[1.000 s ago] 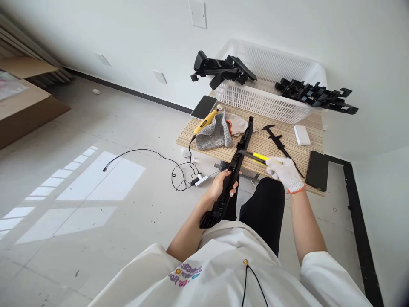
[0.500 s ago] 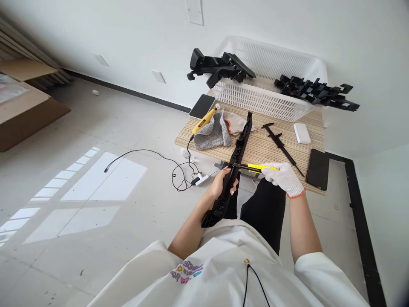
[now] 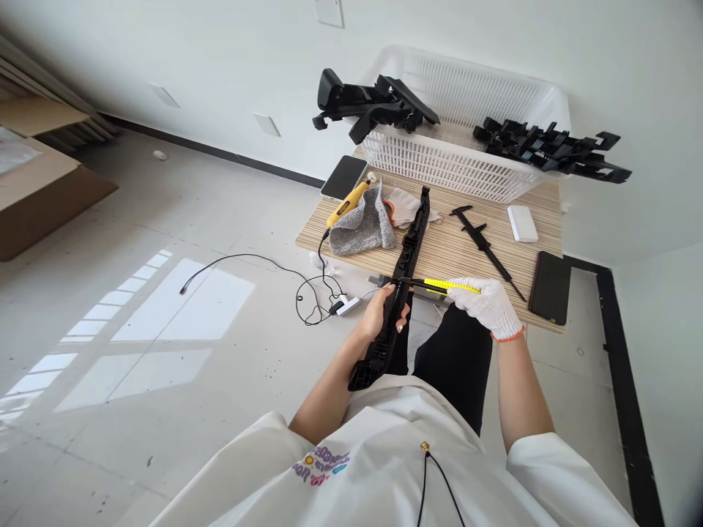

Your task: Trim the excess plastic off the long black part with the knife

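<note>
Left fingers (image 3: 403,320) are grasping a black plastic strip (image 3: 409,252), right fingers (image 3: 464,293) a yellow-handled tool (image 3: 433,285); beyond them, a slotted basket (image 3: 450,163) is holding black parts (image 3: 541,150).

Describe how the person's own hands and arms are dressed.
The right hand wears a white knitted glove with an orange edge at the wrist; the left hand is ungloved. The left sleeve and right sleeve are white, loose and short, leaving both forearms uncovered.
</note>
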Tool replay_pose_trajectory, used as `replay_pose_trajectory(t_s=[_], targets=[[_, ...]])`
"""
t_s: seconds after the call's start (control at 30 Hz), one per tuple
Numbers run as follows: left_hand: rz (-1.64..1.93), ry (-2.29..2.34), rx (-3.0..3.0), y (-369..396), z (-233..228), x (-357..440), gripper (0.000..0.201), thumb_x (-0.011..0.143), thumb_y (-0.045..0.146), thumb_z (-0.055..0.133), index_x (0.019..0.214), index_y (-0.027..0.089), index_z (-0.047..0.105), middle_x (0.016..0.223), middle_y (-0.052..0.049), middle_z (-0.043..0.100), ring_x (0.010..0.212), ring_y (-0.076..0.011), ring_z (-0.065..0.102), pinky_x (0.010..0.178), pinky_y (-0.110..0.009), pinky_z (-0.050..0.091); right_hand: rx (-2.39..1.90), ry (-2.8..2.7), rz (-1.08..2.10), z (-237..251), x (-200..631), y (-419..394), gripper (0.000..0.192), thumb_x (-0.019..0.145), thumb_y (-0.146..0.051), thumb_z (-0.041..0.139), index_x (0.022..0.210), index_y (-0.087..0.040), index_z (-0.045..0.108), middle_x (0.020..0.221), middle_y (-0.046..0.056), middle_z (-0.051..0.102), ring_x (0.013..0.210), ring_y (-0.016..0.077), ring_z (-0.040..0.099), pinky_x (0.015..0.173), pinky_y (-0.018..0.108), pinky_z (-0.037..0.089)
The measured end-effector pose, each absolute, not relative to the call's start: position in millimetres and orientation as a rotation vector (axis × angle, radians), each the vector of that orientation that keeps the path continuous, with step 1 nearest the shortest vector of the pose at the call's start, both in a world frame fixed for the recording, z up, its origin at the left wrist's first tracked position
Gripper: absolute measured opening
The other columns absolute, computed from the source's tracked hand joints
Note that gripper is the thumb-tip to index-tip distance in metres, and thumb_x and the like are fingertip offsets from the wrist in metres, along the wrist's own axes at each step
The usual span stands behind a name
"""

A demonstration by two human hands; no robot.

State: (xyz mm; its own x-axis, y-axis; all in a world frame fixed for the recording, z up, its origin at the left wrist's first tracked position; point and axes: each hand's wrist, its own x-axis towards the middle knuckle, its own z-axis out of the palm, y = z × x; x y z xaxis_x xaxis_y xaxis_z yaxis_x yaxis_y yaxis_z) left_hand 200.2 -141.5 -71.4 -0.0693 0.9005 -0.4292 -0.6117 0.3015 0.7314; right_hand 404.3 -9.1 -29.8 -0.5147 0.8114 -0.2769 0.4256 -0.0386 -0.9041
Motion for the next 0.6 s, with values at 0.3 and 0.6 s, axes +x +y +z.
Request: replay_pose_trajectory(t_s=[0.3, 0.6], targets=[[1.277, 1.043, 0.325, -141, -69, 200, 0.048, 0.094, 0.049, 0.037, 0.118, 0.013, 0.059, 0.055, 0.002, 0.053, 0.037, -0.0128, 0.044, 0.042, -0.025, 0.036, -1.292, -1.83, 1.625, -35, 406, -10, 0.04, 0.072, -0.05, 0.085, 0.097, -0.018, 0.083, 0.072, 0.006, 0.071, 0.056, 0.0134, 0.053, 0.042, 0.024, 0.035], [1.275, 1.043, 0.365, -142, -71, 199, 0.044, 0.094, 0.052, 0.041, 0.11, 0.015, 0.059, 0.056, 0.002, 0.054, 0.039, -0.0126, 0.046, 0.044, -0.025, 0.038, -1.444, -1.873, 1.691, -21, 401, -5, 0.034, 0.078, -0.049, 0.079, 0.086, -0.015, 0.075, 0.055, 0.0, 0.056, 0.045, 0.0082, 0.039, 0.039, 0.022, 0.025]])
